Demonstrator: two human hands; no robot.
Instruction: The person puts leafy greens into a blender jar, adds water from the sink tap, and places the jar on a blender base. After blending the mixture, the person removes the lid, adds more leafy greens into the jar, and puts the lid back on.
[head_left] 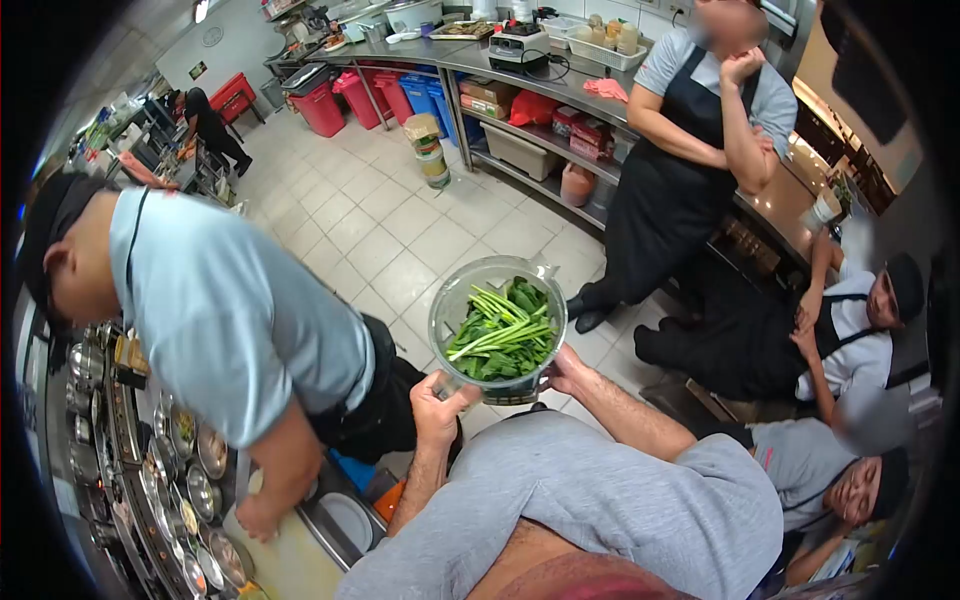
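Observation:
In front of my chest I hold a clear jug (pixel 448 300), round at the rim with a spout, like a blender jar. Leafy greens (pixel 505 335) fill much of it, with pale green stalks lying across the top. My left hand (pixel 437 408) is closed on the jug's near left side, thumb toward the rim. On its near right side, my right hand (pixel 568 372) grips the jug, its fingers partly hidden behind it.
Close on my left a co-worker (pixel 240 310) leans over a cutting board (pixel 290 560) and several metal bowls (pixel 205 490). Another person (pixel 690 150) stands ahead right by a steel counter (pixel 590 100) holding a blender base (pixel 518 45). More people are at right. Buckets (pixel 432 165) stand on the tiled floor.

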